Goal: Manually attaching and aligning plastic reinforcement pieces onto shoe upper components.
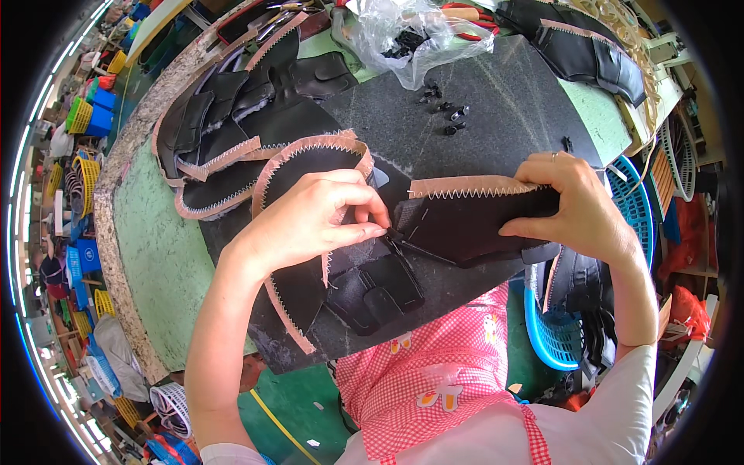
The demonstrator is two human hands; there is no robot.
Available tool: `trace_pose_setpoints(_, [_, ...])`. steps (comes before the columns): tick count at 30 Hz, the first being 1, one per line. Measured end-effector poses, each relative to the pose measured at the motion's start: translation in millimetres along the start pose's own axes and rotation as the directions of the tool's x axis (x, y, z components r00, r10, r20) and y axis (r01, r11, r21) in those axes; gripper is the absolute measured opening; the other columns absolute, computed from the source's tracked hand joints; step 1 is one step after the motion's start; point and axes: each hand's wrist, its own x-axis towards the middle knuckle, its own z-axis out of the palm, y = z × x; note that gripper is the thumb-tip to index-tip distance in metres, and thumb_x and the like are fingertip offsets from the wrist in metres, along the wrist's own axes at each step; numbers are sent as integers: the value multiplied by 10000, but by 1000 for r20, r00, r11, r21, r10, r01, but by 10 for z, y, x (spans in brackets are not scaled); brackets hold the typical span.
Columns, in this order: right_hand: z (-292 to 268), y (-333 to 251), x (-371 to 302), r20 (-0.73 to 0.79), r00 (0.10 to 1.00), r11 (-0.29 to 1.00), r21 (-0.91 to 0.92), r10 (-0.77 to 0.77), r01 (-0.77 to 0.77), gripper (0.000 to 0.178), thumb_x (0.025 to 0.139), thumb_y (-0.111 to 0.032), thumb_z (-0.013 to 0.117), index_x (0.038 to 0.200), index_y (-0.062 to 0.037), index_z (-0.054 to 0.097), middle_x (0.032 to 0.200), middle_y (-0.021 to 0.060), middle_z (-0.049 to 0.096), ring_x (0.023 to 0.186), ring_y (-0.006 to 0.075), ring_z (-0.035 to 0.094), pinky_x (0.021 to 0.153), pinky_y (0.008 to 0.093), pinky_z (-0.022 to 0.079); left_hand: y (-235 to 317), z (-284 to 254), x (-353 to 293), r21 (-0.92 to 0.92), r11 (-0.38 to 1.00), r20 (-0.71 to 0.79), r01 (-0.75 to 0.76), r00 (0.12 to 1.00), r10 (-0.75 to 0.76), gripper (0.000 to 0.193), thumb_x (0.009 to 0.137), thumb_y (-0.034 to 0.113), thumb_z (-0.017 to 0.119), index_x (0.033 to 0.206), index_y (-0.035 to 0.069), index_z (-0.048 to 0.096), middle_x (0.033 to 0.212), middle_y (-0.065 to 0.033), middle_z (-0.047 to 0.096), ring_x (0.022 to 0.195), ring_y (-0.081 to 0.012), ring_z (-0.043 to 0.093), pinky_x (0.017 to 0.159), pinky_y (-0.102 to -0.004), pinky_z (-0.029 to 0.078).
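Observation:
A black leather shoe upper (473, 225), edged on top with a beige strip in zigzag stitching, is spread over a dark stone slab (372, 108). My right hand (577, 203) grips its right end, thumb on the near face and fingers over the top edge. My left hand (318, 213) pinches a small black piece at the upper's left end, thumb and forefinger together; the fingertips mostly hide it, so its kind cannot be made out. Under my left wrist lies another part of the upper, with a black flap (376, 298) at the slab's near edge.
Several small black fittings (449, 112) are scattered on the slab's far side. Behind them sits a clear plastic bag (415, 43). More black uppers lie left (256, 108) and far right (593, 58). Red-handled pliers (473, 19) rest at the back. A blue basket (554, 341) stands below, right.

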Motion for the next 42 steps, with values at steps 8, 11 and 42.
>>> trace_pose_setpoints(8, [108, 53, 57, -116, 992, 996, -79, -58, 49, 447, 672, -213, 892, 1030, -51, 681, 990, 98, 656, 983, 337, 625, 885, 438, 475, 1, 79, -29, 55, 998, -15, 4, 1000, -3, 106, 936, 60, 688, 1005, -14, 656, 958, -69, 576, 810, -173, 577, 755, -332, 505])
trace_pose_setpoints(11, [229, 4, 111, -308, 904, 949, -208, -295, 239, 506, 669, -176, 883, 1119, -93, 667, 1099, 79, 652, 1072, 333, 623, 950, 468, 452, 28, 92, -24, 85, 996, -30, 40, 999, -38, 117, 936, 55, 682, 1012, -16, 626, 952, -79, 563, 822, -185, 576, 776, -342, 506])
trace_pose_setpoints(42, [1037, -292, 362, -393, 690, 762, -45, -608, 646, 216, 757, -115, 833, 918, -71, 696, 837, 16, 653, 694, 181, 644, 590, 319, 549, -28, 18, 57, 92, 994, 21, -50, 999, 49, 148, 897, 21, 702, 1039, -17, 681, 934, -75, 600, 817, -188, 627, 721, -321, 516])
